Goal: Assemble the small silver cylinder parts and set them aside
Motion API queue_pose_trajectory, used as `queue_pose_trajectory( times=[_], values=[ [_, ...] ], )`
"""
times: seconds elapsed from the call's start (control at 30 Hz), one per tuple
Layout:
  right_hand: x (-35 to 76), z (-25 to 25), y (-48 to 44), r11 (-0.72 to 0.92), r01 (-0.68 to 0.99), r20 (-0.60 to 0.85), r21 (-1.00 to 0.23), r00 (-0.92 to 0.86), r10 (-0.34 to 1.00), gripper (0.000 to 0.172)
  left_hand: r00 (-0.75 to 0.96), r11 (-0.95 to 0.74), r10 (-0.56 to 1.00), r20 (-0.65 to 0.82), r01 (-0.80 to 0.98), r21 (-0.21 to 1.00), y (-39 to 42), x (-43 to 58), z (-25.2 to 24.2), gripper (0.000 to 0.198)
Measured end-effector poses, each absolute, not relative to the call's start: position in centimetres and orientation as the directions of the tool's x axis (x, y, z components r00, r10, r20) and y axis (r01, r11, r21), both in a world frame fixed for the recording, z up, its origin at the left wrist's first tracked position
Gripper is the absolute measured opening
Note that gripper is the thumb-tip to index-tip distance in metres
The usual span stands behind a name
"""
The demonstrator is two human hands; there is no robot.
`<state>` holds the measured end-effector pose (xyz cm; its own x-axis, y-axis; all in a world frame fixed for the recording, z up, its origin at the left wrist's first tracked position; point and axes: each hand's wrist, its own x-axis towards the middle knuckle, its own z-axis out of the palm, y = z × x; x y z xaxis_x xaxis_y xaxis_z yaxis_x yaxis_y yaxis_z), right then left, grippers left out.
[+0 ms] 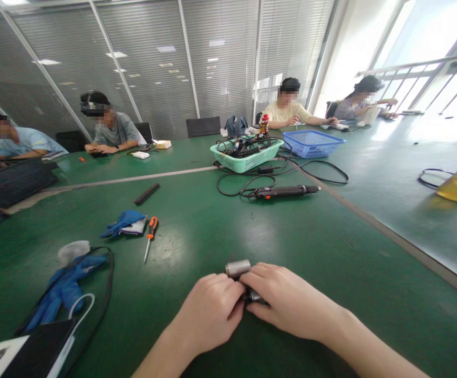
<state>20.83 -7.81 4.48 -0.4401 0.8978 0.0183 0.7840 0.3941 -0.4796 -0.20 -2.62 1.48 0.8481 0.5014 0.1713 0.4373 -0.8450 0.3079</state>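
Both hands are together at the near middle of the green table [197, 220]. My left hand [215, 310] has its fingers curled in on a small metal part with a silver cylinder [238, 268] at its far end. From the other side my right hand [286, 296] closes its fingers on the same part. Between the thumbs shows a dark, shiny piece [255, 296]; whether it is joined to the cylinder is hidden by the fingers. An orange-and-black screwdriver [150, 233] lies to the left, beyond my left hand.
Ahead lies a corded black electric screwdriver [286, 192], before a green basket [246, 160] of cables and a blue basket [311, 143]. To the left are blue gloves [61, 286], a dark bar [147, 194] and a white-and-black device [27, 349]. Several people sit around.
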Motion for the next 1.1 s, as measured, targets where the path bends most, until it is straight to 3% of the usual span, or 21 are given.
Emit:
queue_pose_trajectory(
  times=[1.1],
  values=[
    [20.85, 4.42, -7.78, 0.403, 0.801, 0.021, -0.443, -0.44, 0.898, 0.016, 0.835, -0.853, 0.506, 0.214, 0.449, 0.265, -2.56, -0.35, 1.18, 0.007]
  ],
)
